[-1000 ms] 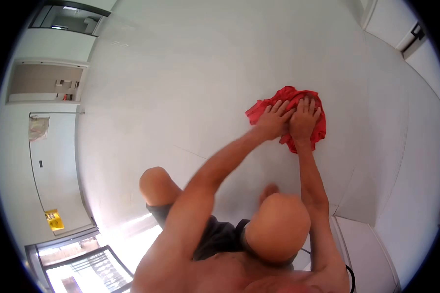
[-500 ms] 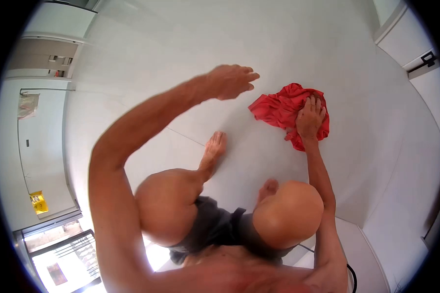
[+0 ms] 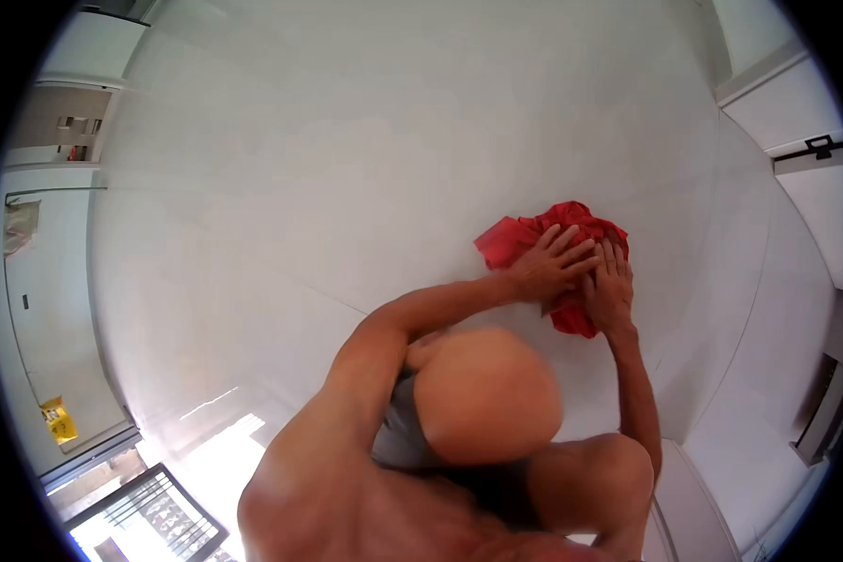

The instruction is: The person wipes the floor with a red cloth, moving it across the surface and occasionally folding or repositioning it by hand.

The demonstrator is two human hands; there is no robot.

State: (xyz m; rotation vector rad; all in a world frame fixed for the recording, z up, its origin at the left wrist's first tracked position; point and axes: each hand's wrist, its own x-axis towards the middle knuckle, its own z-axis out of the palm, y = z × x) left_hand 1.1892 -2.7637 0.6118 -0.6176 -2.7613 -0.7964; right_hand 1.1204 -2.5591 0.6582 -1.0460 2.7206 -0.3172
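A crumpled red cloth point(image 3: 510, 242) lies on the pale floor point(image 3: 347, 140), right of the middle of the view. My left hand point(image 3: 554, 266) rests on the cloth with its fingers spread, their tips close to the other hand. Flat on the cloth's right part is my right hand point(image 3: 611, 288), fingers stretched out and pointing away from me. Both palms press down, hiding the middle of the cloth. Neither hand has its fingers wrapped round it.
My bent knee point(image 3: 487, 398) is just below the left forearm. White cabinets with a black handle point(image 3: 820, 146) line the right side. At the left are a pale door panel point(image 3: 56, 309), a yellow packet point(image 3: 59, 421) and a bright barred window point(image 3: 155, 515).
My left hand has come down from the air onto the cloth beside my right hand. The cloth and right hand sit lower in view, and my body and knees have shifted right.
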